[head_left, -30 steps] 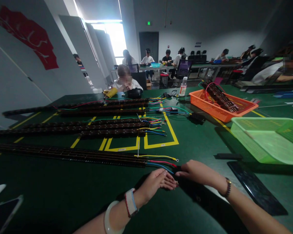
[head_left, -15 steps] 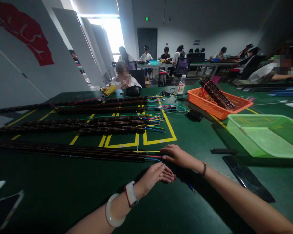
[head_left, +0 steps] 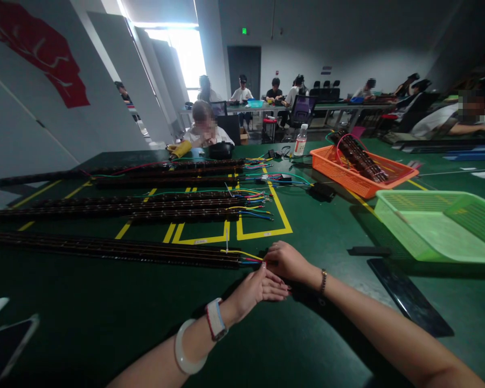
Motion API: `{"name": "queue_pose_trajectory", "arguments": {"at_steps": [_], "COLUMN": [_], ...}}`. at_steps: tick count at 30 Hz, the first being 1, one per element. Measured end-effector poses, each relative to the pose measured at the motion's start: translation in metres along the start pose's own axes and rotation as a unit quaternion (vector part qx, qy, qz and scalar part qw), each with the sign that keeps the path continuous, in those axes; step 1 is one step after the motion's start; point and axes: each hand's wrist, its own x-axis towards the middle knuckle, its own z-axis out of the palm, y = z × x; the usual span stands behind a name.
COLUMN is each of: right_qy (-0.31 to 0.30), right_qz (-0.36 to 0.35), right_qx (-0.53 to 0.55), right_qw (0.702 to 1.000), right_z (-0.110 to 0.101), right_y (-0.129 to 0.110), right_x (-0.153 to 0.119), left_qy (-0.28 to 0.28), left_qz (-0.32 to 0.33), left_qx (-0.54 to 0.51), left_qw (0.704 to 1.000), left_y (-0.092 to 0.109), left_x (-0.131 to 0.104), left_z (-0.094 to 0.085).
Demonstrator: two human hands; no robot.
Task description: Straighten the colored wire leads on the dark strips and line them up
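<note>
The coloured wires point(head_left: 251, 260), yellow, red and blue, come out of the right-hand end of the dark strip bundle point(head_left: 145, 253), which lies along the near side of the desk point(head_left: 165, 318). The right hand point(head_left: 285, 261) is narrow, its bent fingers closed on the wires from above; the wire tips are hidden under it, so I cannot tell whether all three sit in the pinch. The left hand point(head_left: 261, 291) is fairly wide, fingers extended and the thumb raised close to the wires; whether the thumb touches them I cannot make out, and nothing clearly rests in the palm. The step looks to be gathering the loose ends, and it goes best with light, even pressure: bring the wires side by side, uncrossed, and pinch a little back from the tips so that each end can be seen. The yellow wire point(head_left: 244, 253) arcs above the other two, so it is likely the one to slip out first and deserves a check. The left hand is well placed to support the wires from below while the right one straightens them. Pull along the line of the bundle, never sideways, to spare the joints at its end, and mind the white cable tie point(head_left: 227, 240) standing up there, which could snag a finger.
</note>
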Motion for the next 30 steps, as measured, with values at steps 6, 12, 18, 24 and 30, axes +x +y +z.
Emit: {"name": "queue_pose_trajectory", "arguments": {"at_steps": [6, 12, 18, 24, 30], "right_qy": [-0.004, -0.023, -0.005, 0.005, -0.016], "right_qz": [-0.065, -0.092, -0.079, -0.050, -0.040], "right_qx": [-0.175, -0.283, -0.332, -0.369, -0.316], "right_qw": [0.982, 0.954, 0.940, 0.928, 0.948], "right_z": [-0.005, 0.002, 0.014, 0.027, 0.012], "right_y": [-0.014, -0.029, -0.046, -0.063, -0.065], "right_x": [-0.002, -0.006, -0.010, -0.020, -0.023], "left_qy": [0.013, 0.088, 0.144, 0.124, 0.111], "left_qz": [-0.015, 0.038, 0.035, 0.048, 0.040], "left_qx": [-0.085, -0.224, -0.244, -0.256, -0.244], "left_qw": [0.996, 0.970, 0.958, 0.958, 0.963], "left_y": [-0.002, -0.005, -0.003, -0.007, -0.010], "left_x": [0.006, 0.011, 0.010, 0.012, 0.013], "left_z": [-0.005, -0.008, -0.005, -0.010, -0.014]}}
